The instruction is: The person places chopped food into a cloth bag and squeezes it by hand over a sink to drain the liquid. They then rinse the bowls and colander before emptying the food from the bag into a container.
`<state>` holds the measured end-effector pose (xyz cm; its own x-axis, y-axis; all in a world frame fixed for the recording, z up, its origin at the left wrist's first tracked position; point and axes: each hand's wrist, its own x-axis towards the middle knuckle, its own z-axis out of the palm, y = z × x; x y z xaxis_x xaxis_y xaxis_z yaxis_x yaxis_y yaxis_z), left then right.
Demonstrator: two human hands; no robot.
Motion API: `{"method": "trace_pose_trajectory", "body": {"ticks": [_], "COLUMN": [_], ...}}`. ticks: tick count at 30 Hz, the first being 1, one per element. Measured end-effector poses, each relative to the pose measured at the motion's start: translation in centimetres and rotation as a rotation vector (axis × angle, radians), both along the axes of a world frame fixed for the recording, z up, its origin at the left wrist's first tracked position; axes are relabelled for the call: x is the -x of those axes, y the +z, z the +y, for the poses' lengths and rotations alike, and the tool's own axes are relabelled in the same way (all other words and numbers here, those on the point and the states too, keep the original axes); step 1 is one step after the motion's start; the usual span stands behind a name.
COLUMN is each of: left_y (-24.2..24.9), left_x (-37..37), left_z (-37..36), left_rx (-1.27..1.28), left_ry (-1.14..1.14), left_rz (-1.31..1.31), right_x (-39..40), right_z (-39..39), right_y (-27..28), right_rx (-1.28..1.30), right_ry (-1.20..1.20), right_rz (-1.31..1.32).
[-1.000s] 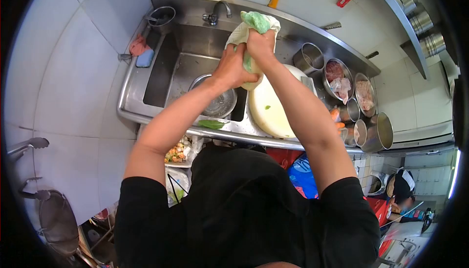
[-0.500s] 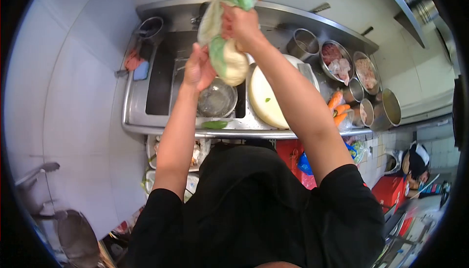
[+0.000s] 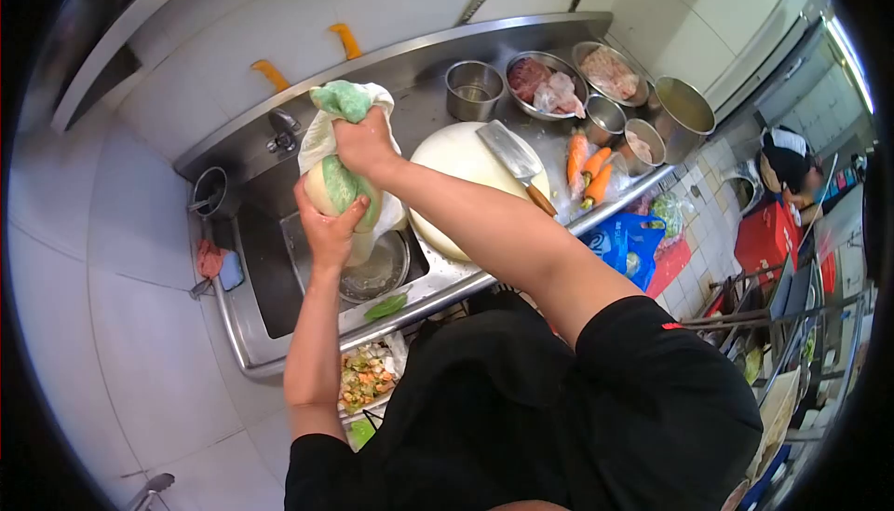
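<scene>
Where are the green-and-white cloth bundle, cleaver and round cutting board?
Green-and-white cloth bundle (image 3: 339,185): head view, on its bulging lower part.
Cleaver (image 3: 509,152): head view, on the blade.
Round cutting board (image 3: 454,151): head view, on its bare top, left of the cleaver.

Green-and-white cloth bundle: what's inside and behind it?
The cloth bundle, between the left hand and right hand, bulges, but its contents are covered. Behind it, the sink and part of a metal bowl show; what lies squarely behind is hidden.

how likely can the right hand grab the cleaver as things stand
Probably not yet: the right hand is gripping the cloth bundle and would need to let go first. Nothing seems to cover the cleaver, though; it lies on the chopping board.
</scene>
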<state>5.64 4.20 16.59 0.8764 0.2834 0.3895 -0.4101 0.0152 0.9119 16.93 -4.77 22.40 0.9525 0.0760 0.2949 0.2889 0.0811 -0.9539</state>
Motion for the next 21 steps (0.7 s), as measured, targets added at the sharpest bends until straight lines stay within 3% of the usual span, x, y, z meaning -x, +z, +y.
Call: {"method": "trace_pose_trajectory", "body": {"ticks": [1, 2, 3, 5, 7, 9, 11, 12, 14, 16, 17, 19, 20, 21], "left_y": [-0.2, -0.6, -0.8, -0.4, -0.2, -0.2, 3.1, 2.8, -2.8, -2.5, -2.2, -2.4, -3.2, -3.6], "left_x": [-0.2, -0.4, -0.8, -0.6, -0.1, 0.6, 2.8, 3.1, 1.1, 0.5, 0.7, 1.9, 1.8, 1.9], "left_z": [0.3, 1.0, 1.3, 1.0, 1.0, 1.1, 0.5, 1.3, 3.9, 2.3, 1.6, 1.2, 2.5, 3.1], "left_rx": [-0.004, -0.185, -0.364, -0.469, -0.575, 0.068, 0.72, 0.904, 0.857, 0.616, 0.613, 0.99, 0.782, 0.78], "left_ry": [-0.02, -0.001, 0.018, 0.092, 0.17, -0.023, -0.319, -0.317, -0.223, -0.031, -0.045, -0.417, -0.938, -0.943], "left_rz": [0.003, 0.036, 0.061, 0.056, 0.04, -0.003, -0.102, -0.081, 0.012, 0.159, 0.153, 0.306, 0.286, 0.286], "right_x": [0.0, 0.1, -0.2, -0.8, 0.7, 1.9, 3.3, 4.4, 6.2, 6.8, 6.7, 6.2, 6.4, 6.3], "right_z": [-0.1, -0.2, 0.0, 0.9, 0.6, 0.6, 0.5, 0.2, 0.8, 0.9, 0.7, 0.9, 0.2, -0.3], "right_y": [-0.2, -0.5, -1.0, -2.3, -0.5, 1.3, 2.6, 3.5, 3.0, 3.4, 3.7, 2.8, 2.7, 2.8], "right_rx": [0.061, 0.12, 0.117, 0.17, 0.053, 0.001, -0.165, -0.145, -0.094, -0.031, 0.005, 0.007, 0.034, 0.061], "right_ry": [-0.077, -0.155, -0.175, -0.265, -0.192, -0.138, -0.012, 0.009, 0.093, 0.266, 0.374, 0.392, 0.453, 0.517], "right_rz": [0.095, 0.193, 0.195, 0.238, 0.198, 0.029, -0.227, -0.275, -0.396, -0.604, -0.74, -0.793, -0.795, -0.796]}}
